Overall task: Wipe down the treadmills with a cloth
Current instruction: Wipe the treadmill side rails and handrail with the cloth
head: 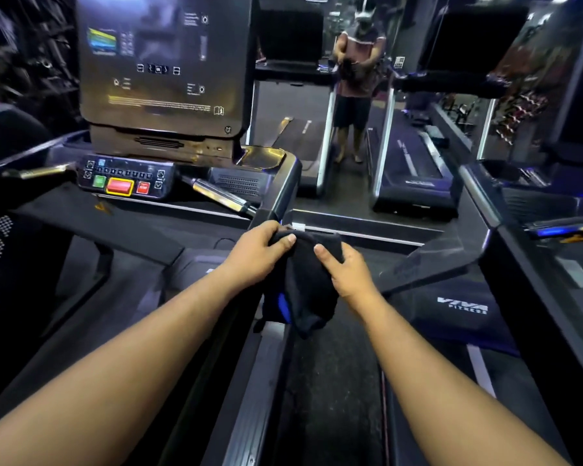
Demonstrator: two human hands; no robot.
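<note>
A dark cloth (305, 280) hangs between both my hands, in the gap between two treadmills. My left hand (260, 253) grips its upper left edge, thumb on top. My right hand (345, 267) pinches its upper right part. The cloth's lower end droops over the side rail. The left treadmill's console (162, 65) with a dark screen stands at upper left, and its button panel (125, 179) shows green and red keys. The curved right handrail (283, 186) of that treadmill ends just beyond my left hand. A second treadmill (465, 306) with white lettering lies to the right.
A mirror (357, 95) straight ahead reflects a person standing between two treadmills. A metal grip bar (223, 196) slants below the button panel. The narrow floor strip (330, 398) between the machines runs under my arms. Another dark console (552, 62) rises at the far right.
</note>
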